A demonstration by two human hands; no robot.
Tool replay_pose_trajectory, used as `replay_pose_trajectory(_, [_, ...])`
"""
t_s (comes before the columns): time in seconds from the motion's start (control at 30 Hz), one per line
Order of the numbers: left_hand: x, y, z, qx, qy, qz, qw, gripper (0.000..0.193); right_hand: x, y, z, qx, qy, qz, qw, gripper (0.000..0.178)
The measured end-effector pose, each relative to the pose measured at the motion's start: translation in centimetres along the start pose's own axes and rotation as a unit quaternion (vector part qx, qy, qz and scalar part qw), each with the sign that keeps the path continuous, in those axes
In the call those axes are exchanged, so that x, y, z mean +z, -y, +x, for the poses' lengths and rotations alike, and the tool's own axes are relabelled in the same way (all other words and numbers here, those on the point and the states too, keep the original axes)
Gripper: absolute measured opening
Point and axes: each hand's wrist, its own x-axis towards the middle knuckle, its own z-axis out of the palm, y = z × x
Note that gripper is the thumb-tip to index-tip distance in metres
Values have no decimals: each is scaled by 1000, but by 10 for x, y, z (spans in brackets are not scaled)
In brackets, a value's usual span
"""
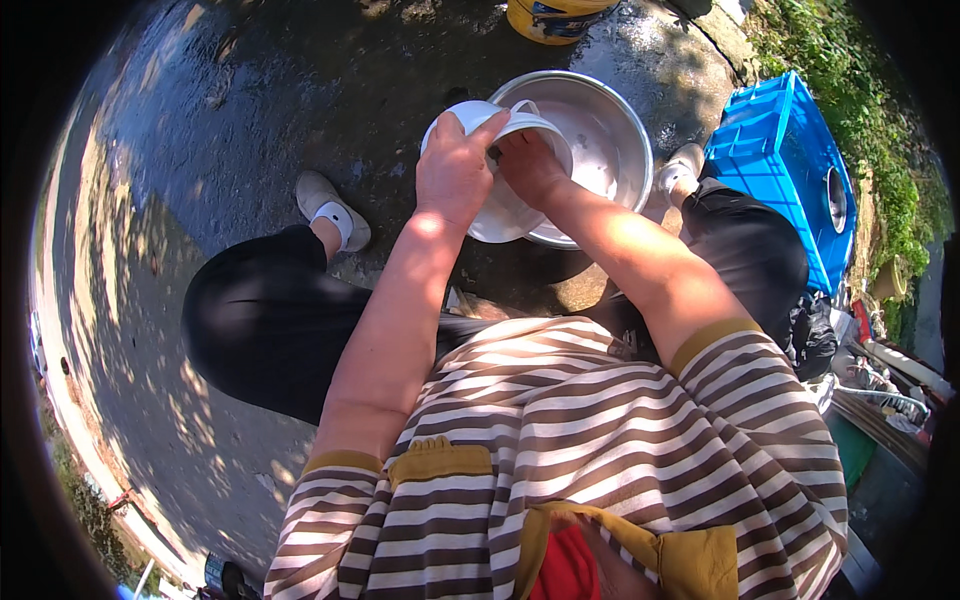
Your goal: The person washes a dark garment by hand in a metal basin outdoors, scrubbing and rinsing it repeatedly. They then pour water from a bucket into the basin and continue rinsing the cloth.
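I grip the wet white plastic bowl at its rim with my left hand closed, right hand fingers curled inside it; judged light, stiff, slippery.

A yellow container is seen at the top edge of the view, standing on the wet ground just beyond the metal basin. It is round, and a dark blue label with some white is carried on its side. Only its lower part is shown. No signs or screens are seen.
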Motion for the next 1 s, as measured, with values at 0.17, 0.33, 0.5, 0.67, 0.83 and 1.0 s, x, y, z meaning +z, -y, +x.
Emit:
replay_pose_trajectory(0.17, [6, -5, -1, -2, 31, 20, 999, 59, -14, 52, 3, 156, 46, 333, 929, 42])
replay_pose_trajectory(0.33, [13, 0, 5, -52, -22, 15, 998, 57, 17, 82, 32, 37, -114, 713, 691, 43])
replay_pose_trajectory(0.5, [13, 16, -1, -77, -4, -21, 997, 60, -14, 44, -10, 47, 129, 298, 945, 36])
replay_pose_trajectory(0.67, [20, 13, -3, -74, 4, -49, 996, 59, -9, 0, -19, 11, 45, -10, 999, 29])
replay_pose_trajectory(0.83, [28, 11, -2, -55, -1, -49, 997, 59, 4, 64, 2, 148, 109, 493, 850, 38])
replay_pose_trajectory(1.0, [24, 13, -2, -91, -1, -36, 995, 59, -15, 78, -26, 81, -27, 624, 776, 27])
